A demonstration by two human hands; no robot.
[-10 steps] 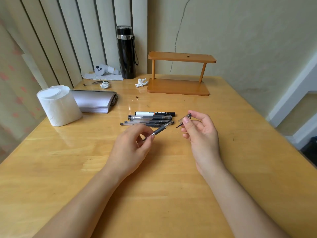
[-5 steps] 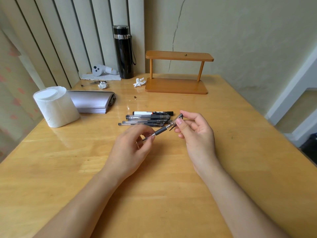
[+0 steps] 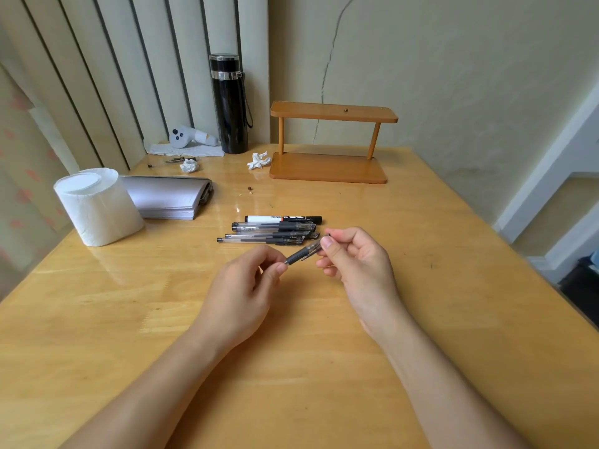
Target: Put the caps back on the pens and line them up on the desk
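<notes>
**Mid-frame: cap meeting pen above the desk**

Centre of frame, we hold one pen [image 3: 299,254] between both hands, just above the desk [image 3: 421,319]. Our left hand [image 3: 241,288] pinches the barrel near its dark grip, fingers closed round the hidden rear end. Our right hand [image 3: 358,264] pinches the clear cap [image 3: 316,246] between thumb and forefinger, the other fingers curled in. Cap and tip sit in line and look at least partly joined; whether it has seated fully we cannot tell.

We judge the split grip is deliberate: one hand steadies, the other pushes along the pen's axis.

Just above the hands lies the row [image 3: 270,231] of capped pens, parallel, ends pointing left and right, a marker [image 3: 282,218] at the far side. The near side of that row looks like the natural slot for this pen.

Room is generous: bare wood fills the lower frame and the right. A tissue roll [image 3: 97,209] and folder [image 3: 168,199] stand well apart at left.
</notes>
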